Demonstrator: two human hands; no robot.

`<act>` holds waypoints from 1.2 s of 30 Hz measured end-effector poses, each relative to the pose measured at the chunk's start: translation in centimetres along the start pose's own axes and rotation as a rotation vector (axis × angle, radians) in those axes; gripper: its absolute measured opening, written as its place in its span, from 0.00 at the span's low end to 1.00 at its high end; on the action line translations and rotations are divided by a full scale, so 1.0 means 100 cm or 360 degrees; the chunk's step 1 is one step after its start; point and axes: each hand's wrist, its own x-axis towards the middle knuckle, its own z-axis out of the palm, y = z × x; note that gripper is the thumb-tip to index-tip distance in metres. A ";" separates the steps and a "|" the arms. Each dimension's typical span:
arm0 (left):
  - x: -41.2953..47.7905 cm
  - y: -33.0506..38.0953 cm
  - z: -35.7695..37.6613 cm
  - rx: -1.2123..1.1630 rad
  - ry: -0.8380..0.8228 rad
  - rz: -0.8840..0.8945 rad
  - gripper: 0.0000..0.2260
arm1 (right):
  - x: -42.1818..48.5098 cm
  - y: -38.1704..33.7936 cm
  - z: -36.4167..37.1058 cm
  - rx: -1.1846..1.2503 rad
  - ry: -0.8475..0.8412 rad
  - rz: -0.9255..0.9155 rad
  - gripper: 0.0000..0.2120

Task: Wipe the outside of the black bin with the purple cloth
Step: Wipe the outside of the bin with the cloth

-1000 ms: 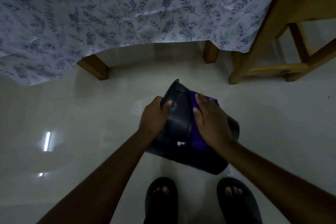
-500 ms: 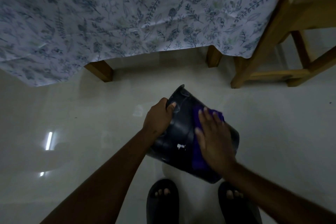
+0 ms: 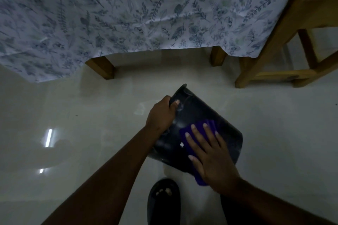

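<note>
Tilting black bin [image 3: 204,113], contents hidden; left hand [image 3: 161,115] grip clamps rim, right hand [image 3: 214,159] spread flat on purple cloth [image 3: 199,129].

Both bare forearms reach forward and down — the left hand [image 3: 161,113] curled tight in a grip with its thumb hooked over, the right hand [image 3: 213,157] pressed flat, palm down, fingers [image 3: 196,134] spread and extended.

Nothing readable anywhere here. The black bin [image 3: 201,115] has a tiny white speck on its side, too small and blurry to tell if it's a label.
</note>
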 end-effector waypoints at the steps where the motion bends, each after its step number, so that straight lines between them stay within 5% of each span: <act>1: 0.002 0.001 0.000 -0.0005 -0.0005 0.0016 0.13 | 0.003 0.004 0.001 -0.0010 0.0006 -0.0063 0.28; 8: 0.001 0.003 0.000 0.0029 -0.0042 0.0009 0.13 | 0.049 0.038 -0.012 0.0436 0.0066 0.0498 0.31; 12: 0.005 0.003 0.001 0.0044 -0.0031 -0.0043 0.13 | 0.004 0.014 -0.002 0.0125 0.0045 0.0104 0.29; 15: 0.009 0.013 0.001 0.0081 -0.0079 0.0005 0.12 | 0.028 0.016 -0.009 0.0196 0.0080 0.0138 0.27; 20: -0.015 0.003 -0.018 -0.0704 -0.0350 -0.0226 0.11 | 0.082 0.049 -0.026 0.0490 0.0109 0.0413 0.26; 24: -0.033 -0.015 -0.012 -0.0274 -0.0228 -0.0026 0.12 | 0.085 0.059 -0.025 0.0600 0.0057 0.0441 0.25; 28: -0.009 -0.004 -0.013 -0.0081 -0.0199 0.0067 0.13 | 0.022 0.021 -0.003 0.0056 0.0080 -0.0015 0.26; 31: 0.001 0.000 -0.010 -0.0090 -0.0233 0.0114 0.11 | 0.015 0.023 -0.002 0.0010 0.0066 -0.0204 0.26; 36: 0.004 0.002 -0.010 -0.0064 -0.0205 0.0145 0.11 | 0.064 0.051 -0.021 0.0520 0.0123 0.0284 0.26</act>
